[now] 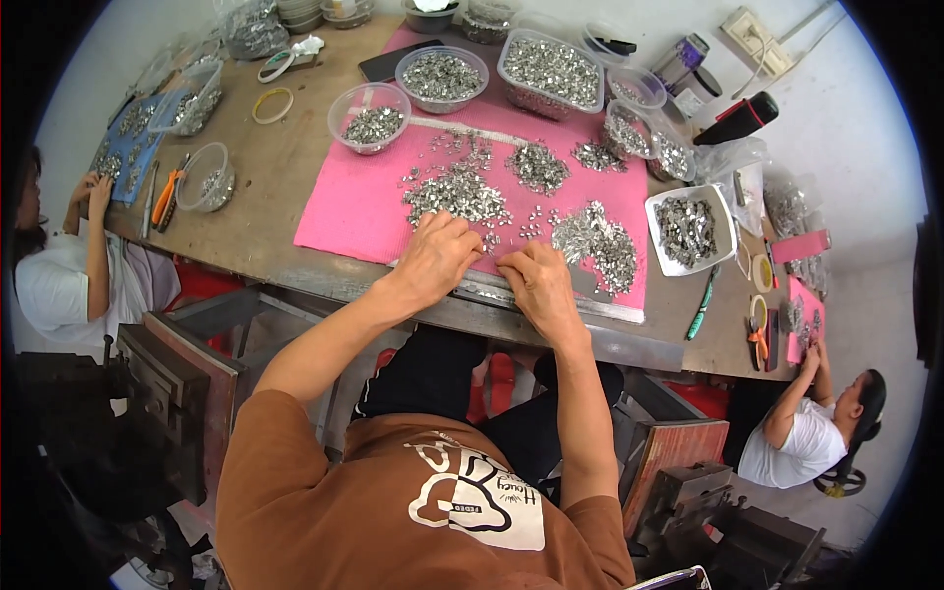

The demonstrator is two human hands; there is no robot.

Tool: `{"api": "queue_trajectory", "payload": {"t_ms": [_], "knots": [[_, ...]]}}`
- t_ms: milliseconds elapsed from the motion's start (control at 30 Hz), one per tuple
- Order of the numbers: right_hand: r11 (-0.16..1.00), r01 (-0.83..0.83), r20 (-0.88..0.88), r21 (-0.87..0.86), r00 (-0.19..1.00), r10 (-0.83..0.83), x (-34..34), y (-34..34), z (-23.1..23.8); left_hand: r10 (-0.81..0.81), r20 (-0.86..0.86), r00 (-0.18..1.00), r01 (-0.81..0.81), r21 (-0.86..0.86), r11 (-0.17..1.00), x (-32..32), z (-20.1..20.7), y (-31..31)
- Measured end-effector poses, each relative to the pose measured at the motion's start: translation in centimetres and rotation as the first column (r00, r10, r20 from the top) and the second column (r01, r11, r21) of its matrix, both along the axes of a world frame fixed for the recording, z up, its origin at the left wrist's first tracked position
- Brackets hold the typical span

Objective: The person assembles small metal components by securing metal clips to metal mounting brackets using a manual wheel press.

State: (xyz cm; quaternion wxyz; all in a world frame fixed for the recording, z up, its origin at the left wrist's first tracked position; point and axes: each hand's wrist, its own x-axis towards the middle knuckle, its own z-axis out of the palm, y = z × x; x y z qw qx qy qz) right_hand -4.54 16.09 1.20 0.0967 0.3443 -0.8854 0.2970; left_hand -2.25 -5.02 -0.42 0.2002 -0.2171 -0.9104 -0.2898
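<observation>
A pink ribbed mat (pixel 339 211) lies before me, with several heaps of small shiny silver metal pieces on it. My left hand (pixel 440 258) rests at the near side of the largest heap (pixel 457 194), its fingers curled together. Just to its right, my right hand (pixel 539 283) is pinched closed over the mat's front edge. Whatever sits in either set of fingertips is too small or hidden to name. A few loose pieces lie between the hands and a smaller heap (pixel 539 167). To the right of my right hand spreads another heap (pixel 600 246). Below both hands runs a metal strip (pixel 600 309).
Clear tubs of metal pieces, including a round one (pixel 371 116) and a rectangular one (pixel 551 69), line the mat's far side. A white tray (pixel 691 229) and green-handled tweezers (pixel 702 305) lie right. Orange-handled pliers (pixel 165 200) lie left. Co-workers sit at both sides.
</observation>
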Motion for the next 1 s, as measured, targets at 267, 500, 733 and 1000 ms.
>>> {"api": "queue_trajectory", "payload": {"t_ms": [267, 500, 733, 1000], "knots": [[0.988, 0.096, 0.195, -0.120, 0.978, -0.071, 2.3, 1.5, 1.0, -0.199, 0.136, 0.971, 0.140, 0.353, 0.925, 3.3, 1.0, 1.9], [0.960, 0.043, 0.052, -0.276, 0.998, -0.030, 4.9, 1.0, -0.1, -0.165, 0.062, 0.984, 0.127, 0.400, 0.908, 4.3, -0.1, 3.2], [0.969, 0.090, -0.011, -0.229, 0.995, -0.095, 5.4, 0.9, -0.5, -0.136, 0.010, 0.991, 0.128, 0.286, 0.950, 4.6, 0.3, 3.3], [0.982, 0.037, -0.108, -0.183, 0.992, -0.058, 5.6, 1.0, 0.2, -0.122, -0.026, 0.992, 0.125, 0.176, 0.976, 4.8, 1.1, 3.4]]}}
